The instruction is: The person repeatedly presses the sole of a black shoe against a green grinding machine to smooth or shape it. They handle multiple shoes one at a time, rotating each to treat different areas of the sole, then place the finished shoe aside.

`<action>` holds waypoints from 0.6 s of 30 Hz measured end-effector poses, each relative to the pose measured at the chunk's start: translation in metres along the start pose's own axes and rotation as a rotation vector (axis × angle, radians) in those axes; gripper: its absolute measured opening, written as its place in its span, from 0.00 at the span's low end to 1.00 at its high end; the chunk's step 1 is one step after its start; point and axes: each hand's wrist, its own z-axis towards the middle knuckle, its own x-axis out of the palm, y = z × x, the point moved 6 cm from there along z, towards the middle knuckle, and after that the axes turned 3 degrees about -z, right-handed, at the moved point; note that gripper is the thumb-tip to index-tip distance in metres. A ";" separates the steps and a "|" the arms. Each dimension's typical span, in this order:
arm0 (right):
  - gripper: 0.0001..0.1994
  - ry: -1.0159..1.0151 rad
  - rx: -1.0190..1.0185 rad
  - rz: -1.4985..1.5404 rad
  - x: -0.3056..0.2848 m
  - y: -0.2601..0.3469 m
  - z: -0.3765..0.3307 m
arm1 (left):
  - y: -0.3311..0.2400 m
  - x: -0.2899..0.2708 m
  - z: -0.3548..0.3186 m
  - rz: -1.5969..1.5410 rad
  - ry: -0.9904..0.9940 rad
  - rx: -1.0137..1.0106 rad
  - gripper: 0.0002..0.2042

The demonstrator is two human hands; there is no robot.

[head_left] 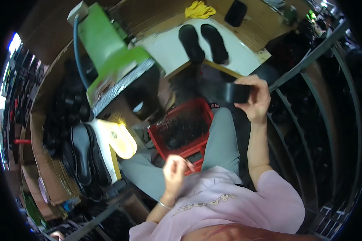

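Note:
Raised at the right, my right hand (256, 96) is closed around one end of a black shoe sole (231, 93), whose far end is smeared by motion. My left hand (174, 173), with a bangle on its wrist, is curled closed above my lap near the crate. Something small and dark shows at its fingertips, too blurred to name. Between my knees stands a red plastic crate (157, 145) with dark scraps in it. Ahead, a pair of black soles (191, 42) lies side by side on a white board (161, 45).
A green machine (104, 44) with silver tape stands front left, a lit yellow sole-shaped piece (123, 140) below it. Black soles (83, 150) are piled at left by cardboard (54, 176). A metal rack (309, 64) borders the right. A yellow cloth (200, 10) lies beyond the board.

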 end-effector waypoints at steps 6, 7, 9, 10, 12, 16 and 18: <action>0.20 0.146 -0.123 -0.805 -0.054 -0.095 0.076 | 0.082 0.015 -0.006 0.462 -0.002 0.148 0.05; 0.20 0.159 -0.125 -0.889 -0.066 -0.117 0.078 | 0.107 -0.004 0.005 0.463 -0.095 0.116 0.05; 0.20 0.216 -0.118 -1.028 -0.092 -0.161 0.071 | 0.120 -0.029 0.018 0.367 -0.296 0.018 0.05; 0.19 0.260 -0.106 -1.074 -0.104 -0.180 0.065 | 0.112 -0.039 0.022 0.382 -0.329 0.058 0.05; 0.18 0.302 -0.055 -1.049 -0.098 -0.198 0.055 | 0.089 -0.068 0.014 0.653 -0.418 0.163 0.03; 0.17 0.282 -0.046 -1.047 -0.101 -0.198 0.053 | -0.013 -0.082 0.008 1.349 -0.414 0.636 0.04; 0.17 0.330 -0.039 -1.035 -0.097 -0.199 0.057 | -0.056 -0.113 -0.005 1.457 -0.620 0.598 0.08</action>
